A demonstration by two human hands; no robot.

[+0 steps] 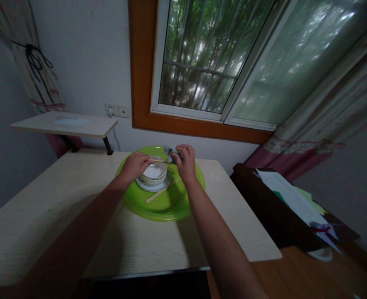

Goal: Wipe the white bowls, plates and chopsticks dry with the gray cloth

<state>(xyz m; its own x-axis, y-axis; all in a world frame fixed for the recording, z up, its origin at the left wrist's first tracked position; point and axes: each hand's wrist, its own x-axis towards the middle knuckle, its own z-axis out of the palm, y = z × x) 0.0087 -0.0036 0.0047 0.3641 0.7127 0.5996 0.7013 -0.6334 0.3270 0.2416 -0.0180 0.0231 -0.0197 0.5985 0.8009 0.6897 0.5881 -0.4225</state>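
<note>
A wide green basin [171, 205] sits on the pale wooden table [46, 216]. Inside it stand stacked white bowls [154, 172] on a plate [146, 185]. My left hand [135, 164] is closed around one end of a wooden chopstick [158, 161] held over the bowls. My right hand [185, 160] is closed on a grey cloth [170, 150] that wraps the chopstick's other end. Another chopstick [161, 191] lies loose in the basin beside the plate.
A small shelf-like side table [65, 123] stands at the back left by the wall socket [117, 110]. A dark wooden piece with papers [292, 195] sits to the right. The window [220, 62] is straight ahead, with curtains on both sides.
</note>
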